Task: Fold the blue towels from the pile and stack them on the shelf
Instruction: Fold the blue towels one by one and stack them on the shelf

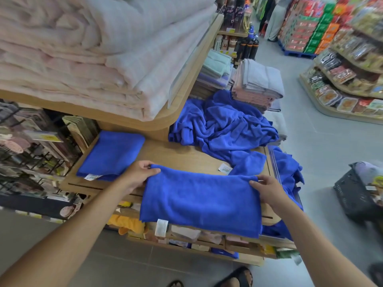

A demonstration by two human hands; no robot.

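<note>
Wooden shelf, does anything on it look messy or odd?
Yes: a crumpled heap of blue towels sprawls on the right of the wooden shelf, part spilling past the edge, unlike the folded blue towel at left.

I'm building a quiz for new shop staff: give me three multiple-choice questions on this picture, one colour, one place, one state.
1. What colour is the crumpled pile of towels? A) pink B) blue C) green
2. Where does the folded towel lie? A) on the pile B) on the wooden shelf, left of the held towel C) under the held towel
3. How is the held towel? A) rolled up B) lying untouched C) pinched at its far corners by the left hand and right hand
Key: 1 B, its cloth is blue; 2 B, it lies on the wood; 3 C, each hand grips a corner.
</note>
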